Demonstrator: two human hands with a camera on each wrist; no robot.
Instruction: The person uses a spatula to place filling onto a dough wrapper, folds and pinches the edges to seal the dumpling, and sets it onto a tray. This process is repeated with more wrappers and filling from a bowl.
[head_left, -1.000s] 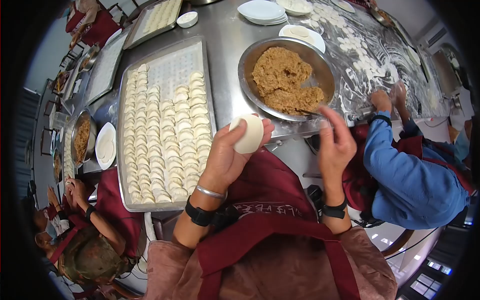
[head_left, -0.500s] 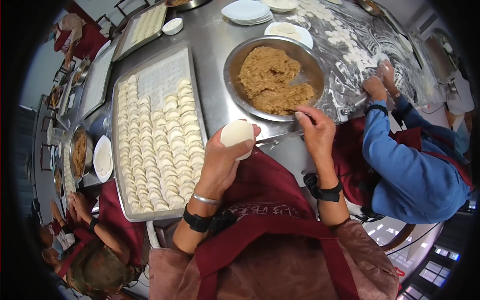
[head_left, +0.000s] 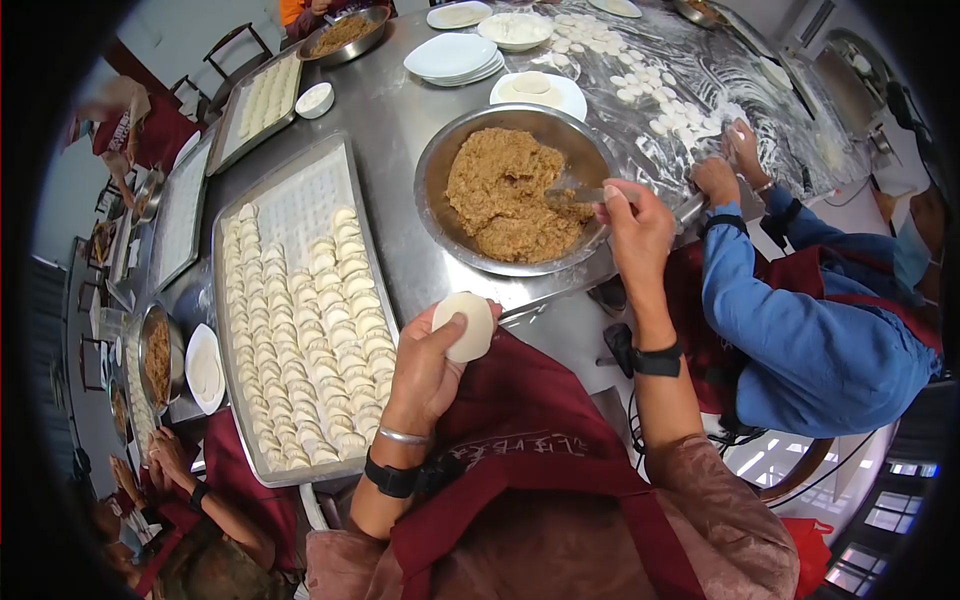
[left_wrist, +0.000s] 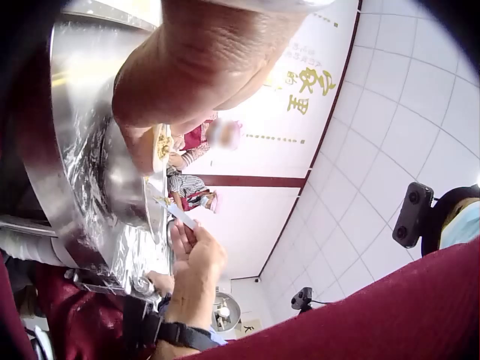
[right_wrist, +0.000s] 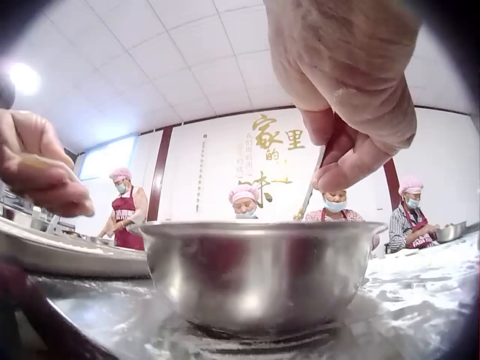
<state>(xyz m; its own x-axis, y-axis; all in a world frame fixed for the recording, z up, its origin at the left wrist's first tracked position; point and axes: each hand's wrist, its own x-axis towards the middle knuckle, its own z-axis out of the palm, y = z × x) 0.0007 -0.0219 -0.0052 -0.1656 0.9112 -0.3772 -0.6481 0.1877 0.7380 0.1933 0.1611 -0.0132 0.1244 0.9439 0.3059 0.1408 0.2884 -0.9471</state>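
My left hand [head_left: 425,365] holds a round, pale dumpling wrapper [head_left: 470,328], the thumb lying across its face. It is in front of the table edge, between the dumpling tray and the bowl. My right hand [head_left: 640,232] pinches the handle of a flat spatula [head_left: 590,195] over the right side of a steel bowl [head_left: 433,205]. The spatula's end is in the brown filling [head_left: 495,185]. In the right wrist view, the right hand [right_wrist: 352,94] is above the bowl [right_wrist: 255,274], whose wall hides the filling. The left hand [right_wrist: 37,161] shows at the left.
A metal tray [head_left: 300,210] with rows of folded dumplings [head_left: 310,350] lies left of the bowl. Behind the bowl are a plate with wrappers [head_left: 560,95] and stacked white plates [head_left: 450,58]. At the right, a person in blue sleeves [head_left: 800,320] works on the floured tabletop [head_left: 740,60].
My right hand has closed its fingers on the spatula handle and brought the blade up into clearer view in the filling. My left hand, still holding the wrapper, has shifted down and left in view.
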